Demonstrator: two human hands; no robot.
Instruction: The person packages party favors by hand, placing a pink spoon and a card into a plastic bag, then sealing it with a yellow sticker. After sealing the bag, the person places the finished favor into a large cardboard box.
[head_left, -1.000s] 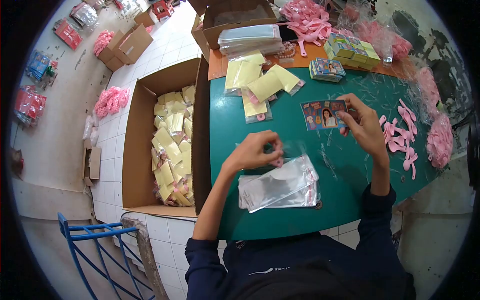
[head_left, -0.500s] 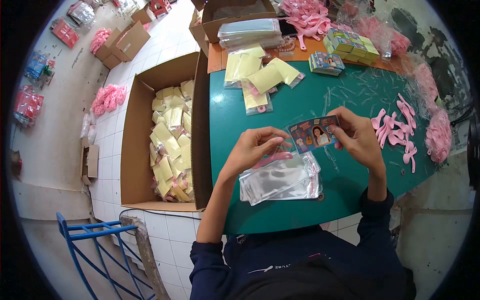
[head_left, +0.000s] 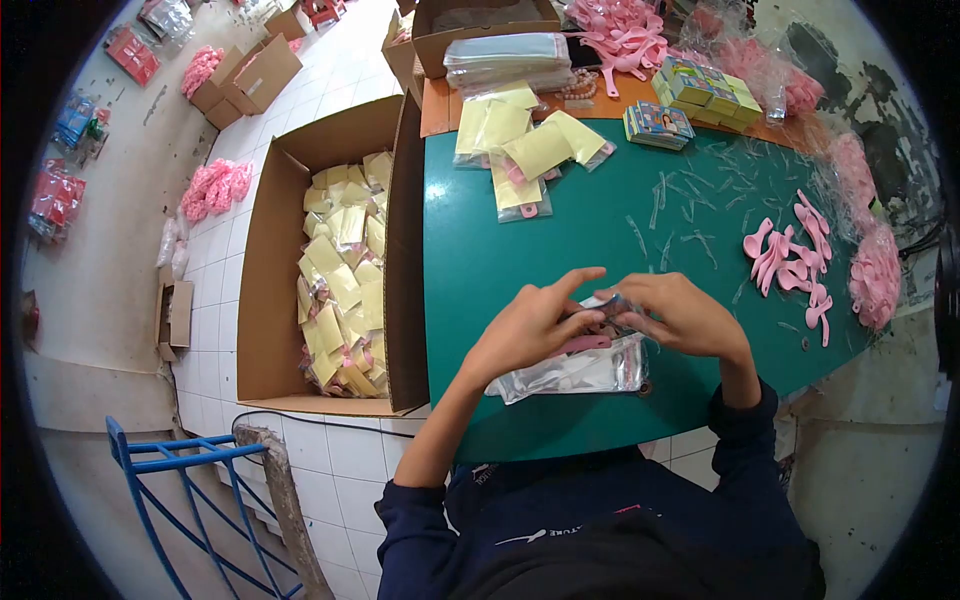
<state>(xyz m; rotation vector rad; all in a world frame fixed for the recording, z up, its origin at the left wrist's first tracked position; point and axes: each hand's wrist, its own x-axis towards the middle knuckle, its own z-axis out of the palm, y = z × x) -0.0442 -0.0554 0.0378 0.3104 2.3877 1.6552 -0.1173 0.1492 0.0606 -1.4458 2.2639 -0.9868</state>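
Note:
Over the front of the green table [head_left: 540, 250], both hands meet above a stack of clear plastic bags [head_left: 575, 378]. My right hand [head_left: 682, 314] grips a printed card [head_left: 620, 306], now tilted and mostly hidden by the fingers. My left hand [head_left: 535, 328] pinches the mouth of a clear bag by the card's edge, thumb toward the card and index finger raised. The handle of a pink spoon [head_left: 586, 343] shows just beneath the left fingers, within the bag.
Left of the table stands a large cardboard box [head_left: 405, 300] of filled packets. Several finished packets [head_left: 540, 150] lie at the back, beside stacked cards [head_left: 658, 126]. Loose pink spoons [head_left: 790, 260] and plastic strips [head_left: 700, 190] are on the right. A blue metal frame [head_left: 180, 465] stands lower left.
My right hand has brought the card down and left toward the bag, tilting it from face-on to nearly edge-on. My left hand has shifted right to meet it.

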